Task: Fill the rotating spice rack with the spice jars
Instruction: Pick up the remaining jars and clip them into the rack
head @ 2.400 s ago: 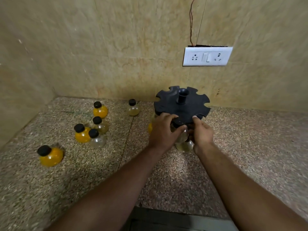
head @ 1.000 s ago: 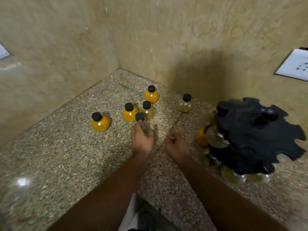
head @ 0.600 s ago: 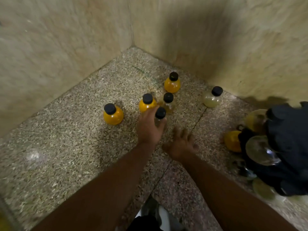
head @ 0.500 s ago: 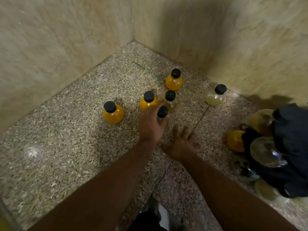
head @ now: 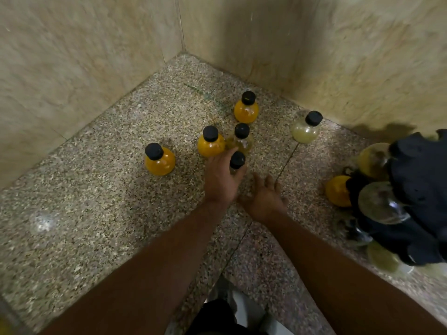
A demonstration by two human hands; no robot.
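Plainly, in the head view the left hand [head: 221,181] is wrapped around a clear black-capped spice jar [head: 237,162], which stands upright, cap above the fingers. The right hand [head: 264,195] lies open and empty just beside it. The rotating spice rack [head: 418,189] sits well off to the right of that grip, nearer the right hand, so the jar must travel rightward.

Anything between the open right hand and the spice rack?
No. In the head view only bare speckled stone counter separates the right hand from the black rotating spice rack.
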